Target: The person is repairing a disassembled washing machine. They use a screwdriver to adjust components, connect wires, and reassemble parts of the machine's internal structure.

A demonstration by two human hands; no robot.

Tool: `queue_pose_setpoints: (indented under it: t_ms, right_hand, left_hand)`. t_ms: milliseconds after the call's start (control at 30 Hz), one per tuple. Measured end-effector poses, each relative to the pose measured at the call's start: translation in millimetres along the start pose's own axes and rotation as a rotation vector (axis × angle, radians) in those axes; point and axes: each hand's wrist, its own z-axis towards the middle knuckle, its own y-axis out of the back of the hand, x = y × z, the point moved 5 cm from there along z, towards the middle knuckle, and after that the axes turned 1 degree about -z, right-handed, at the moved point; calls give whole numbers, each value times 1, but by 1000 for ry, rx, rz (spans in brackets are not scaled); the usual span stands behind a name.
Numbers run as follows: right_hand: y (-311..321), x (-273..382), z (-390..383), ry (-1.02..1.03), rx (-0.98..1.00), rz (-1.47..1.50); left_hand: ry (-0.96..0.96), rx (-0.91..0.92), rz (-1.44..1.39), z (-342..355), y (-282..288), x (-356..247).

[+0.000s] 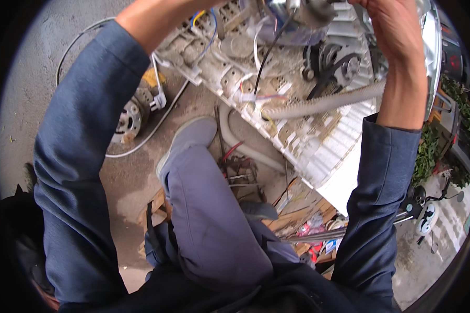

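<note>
A white plastic washing-machine body [308, 151] lies tipped before me, its dirty inner side showing loose wires, a black belt pulley [339, 65] and a ribbed grey hose [324, 104]. My right hand [394, 23] is at its upper right, fingers curled and partly cut off by the top edge; what they grip is hidden. Just left of that hand is a dull metal cylindrical part [318, 13], with a black cable [270, 57] hanging nearby. My left forearm [159, 21] crosses the upper left; the left hand itself is beyond the top edge.
A grey cord with a white plug [157, 100] loops over the floor beside a round metal part [128, 122]. My shoe [193, 133] stands near a bent pale hose [245, 148]. Cardboard and litter [313, 227] lie lower right; green plants [428, 148] and a scooter [427, 219] are farther right.
</note>
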Motion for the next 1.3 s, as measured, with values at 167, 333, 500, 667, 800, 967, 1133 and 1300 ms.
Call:
queue_pose_setpoints:
  t_ms: [167,333,500,667,800,967,1133,1300]
  right_hand:
    - [-62,-7,-104,-96,410,26]
    - [-153,-105,-239,-267,714,-449]
    - [-232,-175,-344,-38,443,-868]
    - [-244,-195,-361,74,400,-968]
    - [-247,-201,-354,164,516,-971]
    - [-229,-178,-341,-157,605,-707]
    - [-167,-103,-287,-268,702,-316]
    - [-48,3,-165,-286,109,-256]
  left_hand:
    - [29,-53,-28,-48,11,1]
    - [103,-94,-78,-103,9,0]
    - [90,-59,15,-149,9,22]
    - [193,-67,-125,-152,8,31]
    - [163,-62,-132,-140,8,19]
    - [90,-30,-117,-105,-8,15]
    - [-14,-95,123,-49,-27,18]
    - [20,-305,283,-13,-31,14]
